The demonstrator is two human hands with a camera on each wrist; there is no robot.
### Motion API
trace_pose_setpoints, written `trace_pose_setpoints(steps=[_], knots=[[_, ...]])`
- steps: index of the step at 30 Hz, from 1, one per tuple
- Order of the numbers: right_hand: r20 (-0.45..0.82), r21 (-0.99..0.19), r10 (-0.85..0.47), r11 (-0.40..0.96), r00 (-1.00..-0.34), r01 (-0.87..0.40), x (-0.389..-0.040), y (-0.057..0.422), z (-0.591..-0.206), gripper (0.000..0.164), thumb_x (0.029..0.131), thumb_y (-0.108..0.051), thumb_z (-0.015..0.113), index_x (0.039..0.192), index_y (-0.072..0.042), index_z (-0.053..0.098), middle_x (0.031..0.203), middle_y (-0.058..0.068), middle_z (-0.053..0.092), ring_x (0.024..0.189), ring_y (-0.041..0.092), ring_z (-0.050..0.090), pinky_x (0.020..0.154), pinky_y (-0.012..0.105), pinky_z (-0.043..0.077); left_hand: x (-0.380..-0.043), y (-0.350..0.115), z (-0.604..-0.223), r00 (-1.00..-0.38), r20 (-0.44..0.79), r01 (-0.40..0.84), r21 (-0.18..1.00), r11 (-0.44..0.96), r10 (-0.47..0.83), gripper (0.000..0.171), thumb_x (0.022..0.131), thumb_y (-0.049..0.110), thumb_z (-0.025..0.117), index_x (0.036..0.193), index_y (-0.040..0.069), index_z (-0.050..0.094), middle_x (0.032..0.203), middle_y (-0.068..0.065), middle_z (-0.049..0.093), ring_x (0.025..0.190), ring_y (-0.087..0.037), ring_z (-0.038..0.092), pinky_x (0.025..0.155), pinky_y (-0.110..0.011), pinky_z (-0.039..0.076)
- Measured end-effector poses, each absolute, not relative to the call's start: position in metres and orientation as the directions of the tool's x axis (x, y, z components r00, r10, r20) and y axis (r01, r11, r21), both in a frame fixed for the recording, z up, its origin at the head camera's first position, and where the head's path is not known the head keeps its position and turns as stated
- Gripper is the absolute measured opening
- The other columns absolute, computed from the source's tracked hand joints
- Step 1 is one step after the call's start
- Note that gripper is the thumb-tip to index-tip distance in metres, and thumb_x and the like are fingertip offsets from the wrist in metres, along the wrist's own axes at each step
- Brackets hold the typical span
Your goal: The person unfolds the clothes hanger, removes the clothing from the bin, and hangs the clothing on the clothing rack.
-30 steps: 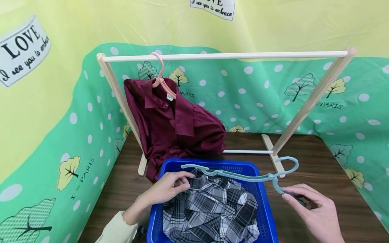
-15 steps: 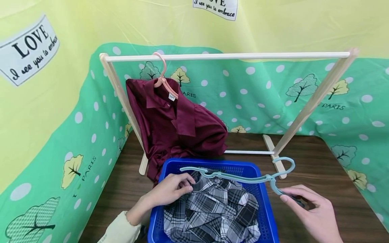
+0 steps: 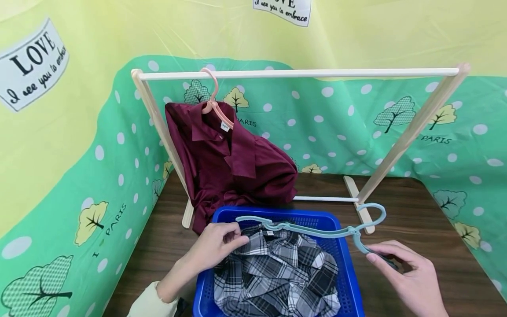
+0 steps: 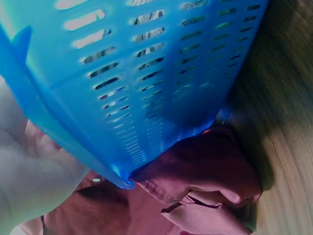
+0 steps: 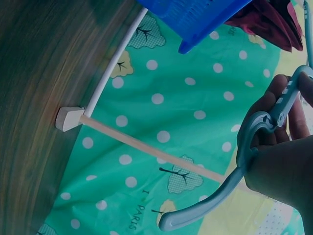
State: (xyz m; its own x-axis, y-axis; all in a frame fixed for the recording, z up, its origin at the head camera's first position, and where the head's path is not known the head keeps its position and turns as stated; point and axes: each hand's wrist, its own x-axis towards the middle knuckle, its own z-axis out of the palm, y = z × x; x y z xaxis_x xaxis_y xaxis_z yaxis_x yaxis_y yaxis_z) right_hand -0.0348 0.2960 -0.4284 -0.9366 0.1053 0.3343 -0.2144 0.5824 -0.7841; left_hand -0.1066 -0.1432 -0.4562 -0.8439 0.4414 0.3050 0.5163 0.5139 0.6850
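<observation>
Already the maroon shirt [image 3: 247,156] hangs; the plaid shirt [image 3: 273,268] (left hand [image 3: 215,243] pinching it) isn't on the hanger [image 3: 351,231] the right hand [image 3: 413,273] grips.

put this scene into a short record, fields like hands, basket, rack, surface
left hand: appears to pinch the plaid shirt near its collar
right hand: holds the light blue hanger by one arm
hanger position: its other arm extends over the basket
basket: blue, perforated, plaid shirt crumpled inside
rack: white top rail, wooden side posts
on rack: maroon shirt on a pink hanger
surface: dark wood-grain table
</observation>
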Motion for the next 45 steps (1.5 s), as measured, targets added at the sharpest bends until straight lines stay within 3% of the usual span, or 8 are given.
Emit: trace_pose_setpoints(steps=[5,9,14,23,31,40,45], knots=[[0.327,-0.782,0.108,0.589,-0.939,-0.205,-0.034,0.296,-0.428,0.024,0.091,0.011,0.085,0.111,-0.002,0.085,0.100,-0.008,0.081,0.089,0.003,0.072,0.074,0.015,0.058,-0.105,-0.142,-0.456,-0.832,0.463,0.545,0.578,0.607,0.306,0.044,0.101,0.025,0.083,0.070,0.025,0.052,0.067,0.021,0.035,0.060,0.004,0.038,0.055,-0.017,0.032],[0.330,-0.782,0.111,0.589,-0.937,-0.205,-0.034,0.296,-0.427,0.023,0.091,0.011,0.085,0.111,-0.001,0.085,0.100,-0.008,0.081,0.089,0.003,0.073,0.074,0.015,0.058,-0.104,-0.142,-0.455,-0.814,0.529,0.537,0.528,0.658,0.240,0.046,0.092,0.018,0.089,0.067,0.024,0.051,0.063,0.018,0.042,0.059,0.005,0.040,0.054,-0.016,0.034],[0.329,-0.783,0.119,0.590,-0.937,-0.200,-0.034,0.296,-0.426,0.023,0.091,0.011,0.085,0.111,-0.001,0.085,0.100,-0.008,0.080,0.088,0.003,0.073,0.075,0.015,0.058,-0.102,-0.142,-0.450,-0.864,0.453,0.467,0.562,0.683,0.218,0.038,0.082,0.015,0.093,0.068,0.025,0.059,0.062,0.014,0.054,0.060,0.005,0.047,0.055,-0.019,0.042],[0.349,-0.779,0.095,0.583,-0.932,-0.232,-0.035,0.296,-0.430,0.027,0.089,0.014,0.086,0.110,-0.003,0.085,0.099,-0.006,0.081,0.087,0.003,0.073,0.074,0.014,0.057,-0.098,-0.145,-0.442,-0.893,0.368,0.441,0.604,0.664,0.259,0.016,0.079,0.008,0.087,0.087,0.020,0.079,0.076,0.013,0.069,0.071,-0.002,0.064,0.065,-0.023,0.054],[0.350,-0.752,0.051,0.611,-0.935,-0.248,-0.037,0.296,-0.433,0.031,0.087,0.013,0.088,0.110,-0.007,0.086,0.100,-0.007,0.081,0.086,0.002,0.073,0.074,0.014,0.057,-0.094,-0.147,-0.432,-0.890,0.414,0.432,0.632,0.643,0.192,0.035,0.074,-0.006,0.073,0.101,0.013,0.083,0.085,0.008,0.068,0.072,-0.003,0.062,0.064,-0.023,0.057],[0.396,-0.709,0.031,0.645,-0.918,-0.284,-0.037,0.288,-0.435,0.037,0.084,0.013,0.090,0.108,-0.015,0.087,0.100,-0.006,0.081,0.089,0.000,0.072,0.078,0.011,0.055,-0.088,-0.145,-0.416,-0.840,0.518,0.510,0.654,0.558,0.160,0.051,0.075,-0.012,0.065,0.115,0.013,0.084,0.095,0.006,0.069,0.082,-0.008,0.061,0.066,-0.026,0.060],[0.422,-0.690,0.003,0.649,-0.907,-0.319,-0.037,0.281,-0.433,0.042,0.081,0.014,0.092,0.106,-0.019,0.087,0.099,-0.007,0.082,0.090,-0.001,0.073,0.081,0.010,0.054,-0.084,-0.138,-0.405,-0.792,0.579,0.584,0.625,0.518,0.195,0.052,0.077,-0.014,0.065,0.116,0.013,0.085,0.097,0.006,0.069,0.077,-0.004,0.059,0.063,-0.028,0.056]])
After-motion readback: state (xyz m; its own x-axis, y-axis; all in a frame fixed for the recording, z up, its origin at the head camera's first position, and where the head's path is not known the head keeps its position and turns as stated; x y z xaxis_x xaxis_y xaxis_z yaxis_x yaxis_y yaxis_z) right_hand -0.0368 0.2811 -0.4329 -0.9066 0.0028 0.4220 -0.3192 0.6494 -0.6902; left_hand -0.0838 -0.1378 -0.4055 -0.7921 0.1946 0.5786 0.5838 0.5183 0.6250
